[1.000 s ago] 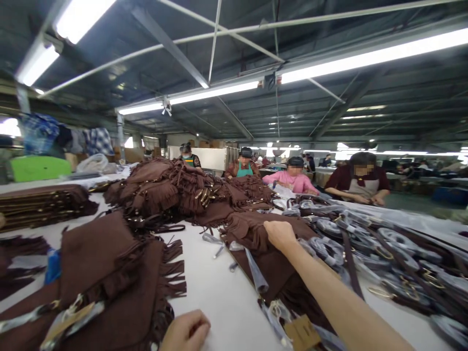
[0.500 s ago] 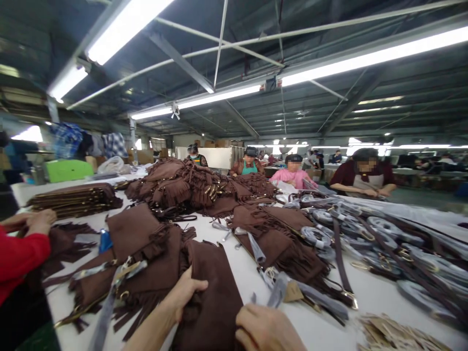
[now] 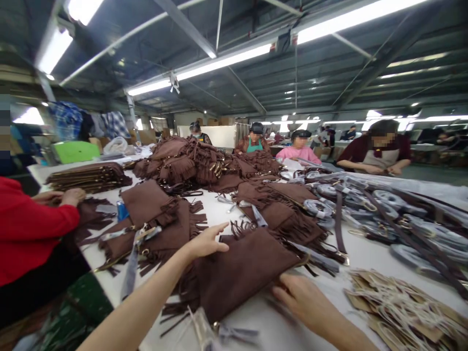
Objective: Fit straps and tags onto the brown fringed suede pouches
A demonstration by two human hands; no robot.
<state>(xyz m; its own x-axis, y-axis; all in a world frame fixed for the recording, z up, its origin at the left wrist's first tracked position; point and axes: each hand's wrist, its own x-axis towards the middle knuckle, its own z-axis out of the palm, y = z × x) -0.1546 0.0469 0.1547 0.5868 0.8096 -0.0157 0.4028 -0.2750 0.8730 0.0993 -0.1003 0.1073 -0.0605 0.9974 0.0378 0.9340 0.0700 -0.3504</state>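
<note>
In front of me a dark brown fringed bag (image 3: pixel 248 268) lies turned at a slant on the white table, its fringe spilling out at the left and far sides. Over its far left corner is my left hand (image 3: pixel 208 242), thumb and fingers spread, gripping nothing. My right hand (image 3: pixel 302 295) has curled fingers at the near right edge of the bag and appears to pinch that edge; the fingertips are partly hidden. A grey-wrapped strap end (image 3: pixel 239 333) sticks out below the bag, beside a clear plastic piece.
More fringed bags (image 3: pixel 142 202) lie to the left, with a big heap (image 3: pixel 179 161) behind. Wrapped straps (image 3: pixel 420 234) cover the right side. Paper tags with strings (image 3: pixel 398 304) lie near right. A co-worker in a red sleeve (image 3: pixel 54 214) handles bags at left; other people sit across the table.
The bag has turned from lengthwise to slanted and shifted right. My left hand has come off its surface and opened; my right hand has moved to the right along with the edge. The view has tilted down.
</note>
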